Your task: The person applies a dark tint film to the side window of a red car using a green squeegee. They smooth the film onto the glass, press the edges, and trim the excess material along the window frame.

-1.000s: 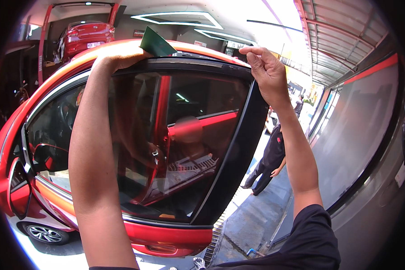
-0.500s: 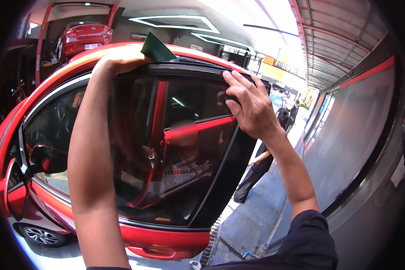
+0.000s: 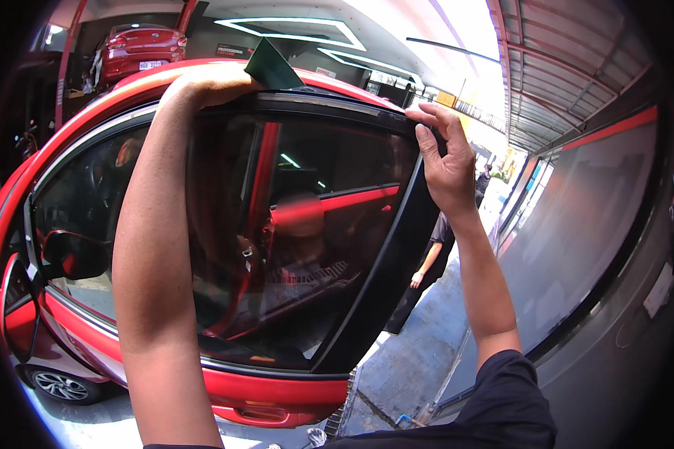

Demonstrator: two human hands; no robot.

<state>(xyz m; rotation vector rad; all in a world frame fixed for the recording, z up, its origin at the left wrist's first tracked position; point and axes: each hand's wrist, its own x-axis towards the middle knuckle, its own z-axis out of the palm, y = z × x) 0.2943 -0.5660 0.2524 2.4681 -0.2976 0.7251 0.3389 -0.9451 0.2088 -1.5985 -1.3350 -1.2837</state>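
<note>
Head view, and I see both arms raised to a red car door (image 3: 277, 389), its dark window glass (image 3: 329, 217) filling the middle of the clock. Between 10 and 11 o'clock, the left hand (image 3: 221, 84) lies over the black upper door frame (image 3: 329, 105), closed on a dark green card (image 3: 275, 67); the ends of its fingers are hidden from me. The card juts up past the hand, just short of 12 o'clock, one corner high and its lower edge close by the frame; whether the two touch, I cannot tell.

Toward 2 o'clock the right hand (image 3: 448, 161) is empty, fingers half bent and thumb apart from them, by the frame's rear top corner and well apart from the card. Contact there is unclear too.

The left forearm (image 3: 153, 284) crosses in front of the glass and blocks part of it. At 4 o'clock another person (image 3: 436, 251) is partly covered by the right forearm (image 3: 483, 277). A grey wall panel (image 3: 584, 232) stands at 3, a corrugated roof (image 3: 577, 63) at 2. Bright ceiling lights (image 3: 341, 30) hang at 12, a second red car (image 3: 144, 54) is raised near 10:30, and a wheel (image 3: 62, 386) sits at 8, below the side mirror (image 3: 21, 318).
</note>
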